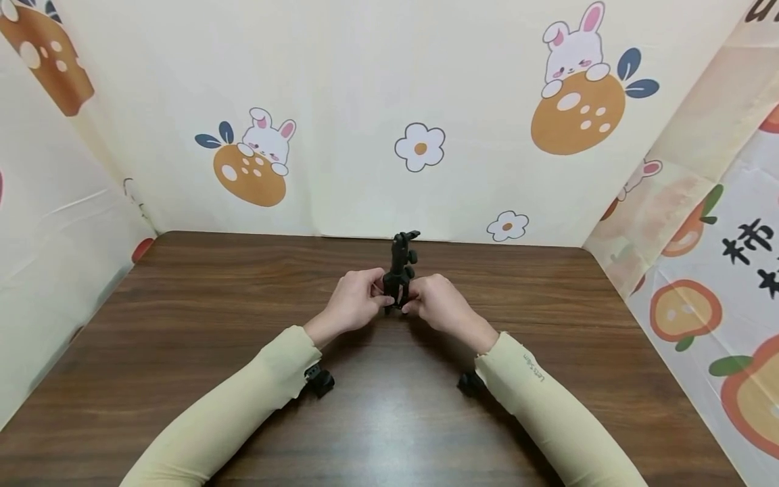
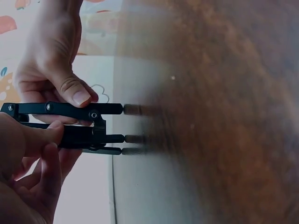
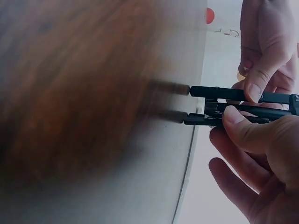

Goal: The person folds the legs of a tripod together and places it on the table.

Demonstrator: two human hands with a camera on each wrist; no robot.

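A small black tripod stands upright near the table's back edge, its legs drawn close together. From one side my left hand pinches a leg between thumb and fingers. My right hand grips another leg on the opposite side. Close up in the left wrist view, the tripod legs end in tips that meet their reflections in the tabletop. The right wrist view also has the thumb of my right hand pressed on a leg. Fingers partly hide the lower legs.
The dark wood table has a glossy surface. A pale cloth backdrop with rabbit and flower prints rises behind it, and a printed cloth hangs on the right. Black wrist devices sit under both sleeves.
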